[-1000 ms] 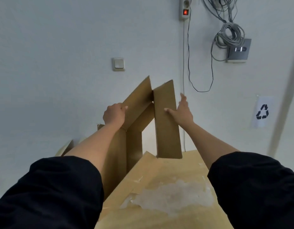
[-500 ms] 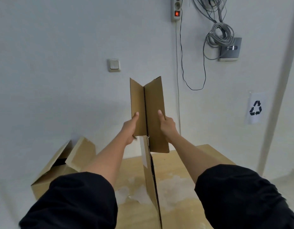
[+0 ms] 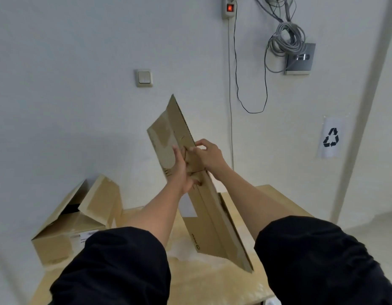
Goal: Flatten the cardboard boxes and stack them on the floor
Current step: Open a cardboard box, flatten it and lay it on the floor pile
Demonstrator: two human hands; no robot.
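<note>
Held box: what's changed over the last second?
The flattened box went from flaps spread open to pressed flat, now tilted with its top leaning left. Both the left hand and right hand clamp it mid-length. The open box stayed put.

A light switch point(image 3: 144, 77) sits on the white wall point(image 3: 69, 73) at about 11 o'clock. At 12 o'clock hangs a power strip point(image 3: 229, 7) with a red lit button. At 1 o'clock a grey wall box point(image 3: 299, 59) carries coiled cables point(image 3: 286, 39). A recycling sign point(image 3: 331, 137) is at 3 o'clock. The wooden counter point(image 3: 212, 287) lies at 6 o'clock.
</note>
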